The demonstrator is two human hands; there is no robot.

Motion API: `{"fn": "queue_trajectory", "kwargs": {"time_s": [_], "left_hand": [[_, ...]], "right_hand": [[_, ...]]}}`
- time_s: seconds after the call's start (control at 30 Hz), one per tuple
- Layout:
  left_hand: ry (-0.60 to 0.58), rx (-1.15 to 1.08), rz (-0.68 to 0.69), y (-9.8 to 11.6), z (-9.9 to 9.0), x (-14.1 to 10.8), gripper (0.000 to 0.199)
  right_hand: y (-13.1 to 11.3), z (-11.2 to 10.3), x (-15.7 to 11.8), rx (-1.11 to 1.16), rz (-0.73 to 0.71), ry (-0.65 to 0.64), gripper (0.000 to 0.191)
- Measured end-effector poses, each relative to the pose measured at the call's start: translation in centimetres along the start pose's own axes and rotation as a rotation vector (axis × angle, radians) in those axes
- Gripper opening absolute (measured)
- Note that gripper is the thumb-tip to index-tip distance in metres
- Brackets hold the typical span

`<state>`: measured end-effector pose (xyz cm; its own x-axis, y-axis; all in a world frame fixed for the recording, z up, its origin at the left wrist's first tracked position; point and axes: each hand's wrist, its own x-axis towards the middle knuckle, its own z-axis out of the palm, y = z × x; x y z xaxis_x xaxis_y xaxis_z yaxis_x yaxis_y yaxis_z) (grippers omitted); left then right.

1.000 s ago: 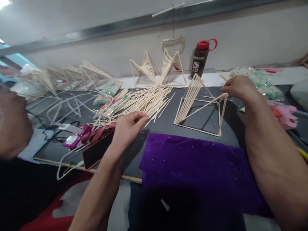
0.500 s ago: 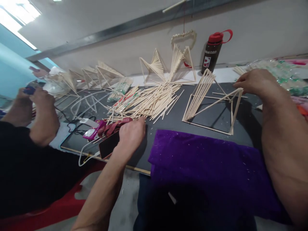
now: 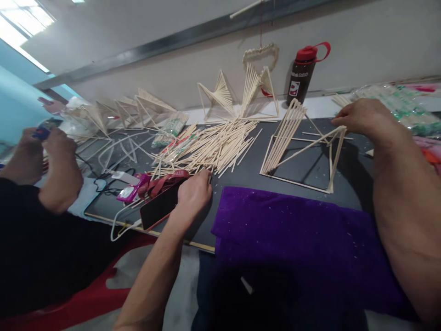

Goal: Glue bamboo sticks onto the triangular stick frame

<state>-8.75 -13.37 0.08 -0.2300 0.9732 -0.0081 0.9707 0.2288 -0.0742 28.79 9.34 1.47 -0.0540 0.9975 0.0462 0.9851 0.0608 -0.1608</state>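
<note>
My left hand (image 3: pixel 195 191) is closed at the near edge of a pile of thin wooden sticks (image 3: pixel 220 145), beside a dark phone (image 3: pixel 159 209). Its fingertips point away from me, and whatever they grip is hidden. At the right, my right hand (image 3: pixel 361 117) hovers by the upper corner of a stick frame (image 3: pixel 287 138), fingers bent and pressed together. Whether they grip the frame is hidden. The frame stands on the dark tabletop, with a row of slanting sticks on its left side. In front of it lies a purple cloth (image 3: pixel 292 225).
Finished stick models (image 3: pixel 220 94) line the wall beside a dark bottle (image 3: pixel 301 76) with a red lid. Bagged sticks (image 3: pixel 396 108) are at the right. A maroon lanyard (image 3: pixel 161 184), purple device (image 3: pixel 132 188) and cables are left. Another person's hands (image 3: pixel 60 147) work at far left.
My left hand has shifted slightly right and toward me, uncovering more of the phone. My right hand and the stick frame have stayed almost still; the view moved slightly.
</note>
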Motion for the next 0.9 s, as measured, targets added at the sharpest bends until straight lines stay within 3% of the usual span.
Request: {"fn": "queue_trajectory", "kwargs": {"time_s": [0.1,0.23,0.37,0.53,0.67,0.77,0.9], "left_hand": [[0.016,-0.263,0.018,-1.0,-0.2,-0.7,0.033],[-0.055,-0.76,-0.003,-2.2,-0.3,-1.3,0.032],[-0.146,-1.252,-0.02,-1.6,-1.2,-1.4,0.032],[-0.231,-1.588,0.06,1.5,-3.5,-0.2,0.025],[-0.295,-1.712,0.207,5.3,-5.8,1.4,0.024],[-0.3,-1.753,0.311,8.4,-7.3,2.4,0.023],[-0.158,-1.827,0.379,11.2,-8.8,3.4,0.022]], "right_hand": [[-0.2,-0.3,-0.5,0.125,0.048,-0.059,0.016],[-0.8,-1.0,-1.4,0.323,0.081,0.007,0.012],[-1.3,-1.9,-2.2,0.614,0.093,0.131,0.01],[-2.7,-4.9,-4.2,0.997,-0.115,0.383,0.015],[-4.8,-7.9,-7.6,1.021,-0.369,0.447,0.019],[-6.1,-9.6,-10.2,0.957,-0.505,0.381,0.016],[-6.8,-10.8,-12.2,0.892,-0.63,0.19,0.017]]}}
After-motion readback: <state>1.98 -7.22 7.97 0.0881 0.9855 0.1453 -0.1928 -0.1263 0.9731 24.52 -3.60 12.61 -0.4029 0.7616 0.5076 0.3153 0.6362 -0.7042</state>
